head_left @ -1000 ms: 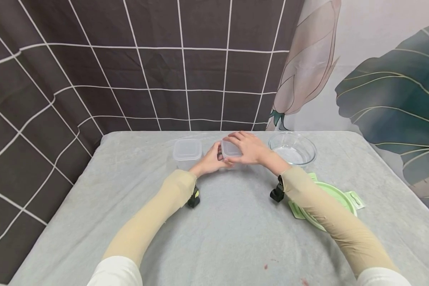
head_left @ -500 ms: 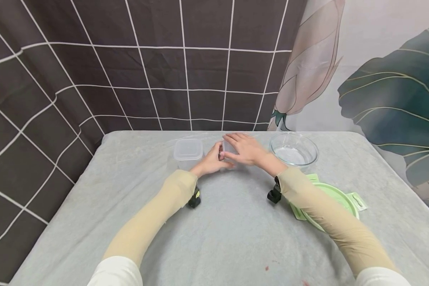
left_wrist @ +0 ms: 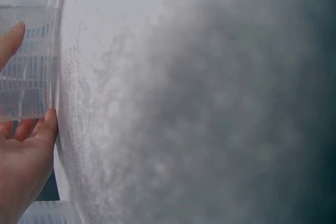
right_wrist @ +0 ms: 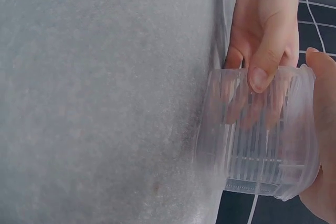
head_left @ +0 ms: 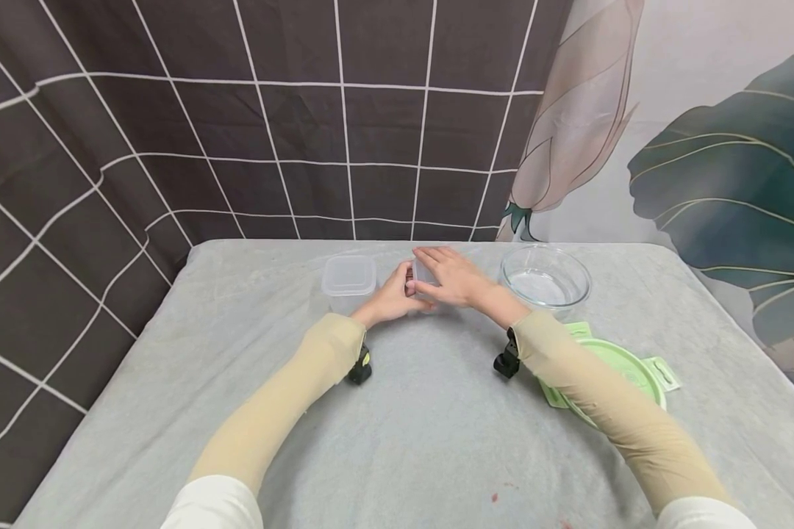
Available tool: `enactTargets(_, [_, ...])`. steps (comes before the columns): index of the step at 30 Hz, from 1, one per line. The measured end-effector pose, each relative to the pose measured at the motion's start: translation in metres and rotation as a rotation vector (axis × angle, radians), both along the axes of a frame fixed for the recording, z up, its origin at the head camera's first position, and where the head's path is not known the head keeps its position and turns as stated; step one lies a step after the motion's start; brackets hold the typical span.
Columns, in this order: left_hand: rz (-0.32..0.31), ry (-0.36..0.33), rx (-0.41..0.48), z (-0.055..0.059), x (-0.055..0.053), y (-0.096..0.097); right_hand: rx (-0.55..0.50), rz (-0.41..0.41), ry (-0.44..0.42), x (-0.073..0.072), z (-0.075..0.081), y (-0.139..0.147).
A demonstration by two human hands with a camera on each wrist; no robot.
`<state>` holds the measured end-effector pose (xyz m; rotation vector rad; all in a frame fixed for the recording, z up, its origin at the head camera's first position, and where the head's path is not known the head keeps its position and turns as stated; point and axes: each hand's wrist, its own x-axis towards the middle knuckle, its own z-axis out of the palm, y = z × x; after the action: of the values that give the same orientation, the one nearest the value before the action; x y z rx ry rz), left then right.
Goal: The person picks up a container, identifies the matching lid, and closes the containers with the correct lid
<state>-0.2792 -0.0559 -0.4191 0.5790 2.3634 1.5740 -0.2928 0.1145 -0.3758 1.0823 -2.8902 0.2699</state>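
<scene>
My left hand [head_left: 392, 297] grips the side of a small clear plastic food container [right_wrist: 252, 145], thumb on the near wall and fingers round the side. Across the container's lid lies my right hand [head_left: 458, 279], its fingers fairly straight and covering most of the top. The lid's rim shows along the container's edge in the right wrist view, with the right hand against it. Left of both hands, a second lidded plastic container [head_left: 349, 278] stands upright, partly behind the left wrist.
A round glass bowl [head_left: 536, 285] stands on the right, just past the right wrist. Nearer lies a round green lid [head_left: 622, 360] with side tabs, partly under the right forearm. Grey cloth [head_left: 397, 441] covers the table, and a dark grid curtain [head_left: 291, 132] hangs behind.
The right hand has shifted from holding the lid's edges to lying flatter over its top. The left hand keeps its grip. The view has shifted slightly.
</scene>
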Motion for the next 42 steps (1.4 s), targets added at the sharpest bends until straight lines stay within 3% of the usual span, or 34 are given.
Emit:
enactTargets(16, [0.011, 0.027, -0.053, -0.002, 0.001, 0.003, -0.032, 0.005, 0.03, 0.002, -0.009, 0.004])
enactTargets(22, [0.011, 0.029, -0.026, -0.002, 0.0, 0.002, -0.03, 0.018, 0.067, 0.002, -0.011, 0.002])
enactTargets(42, [0.01, 0.045, -0.034, -0.002, -0.002, 0.001, 0.045, 0.017, 0.089, 0.001, -0.011, 0.001])
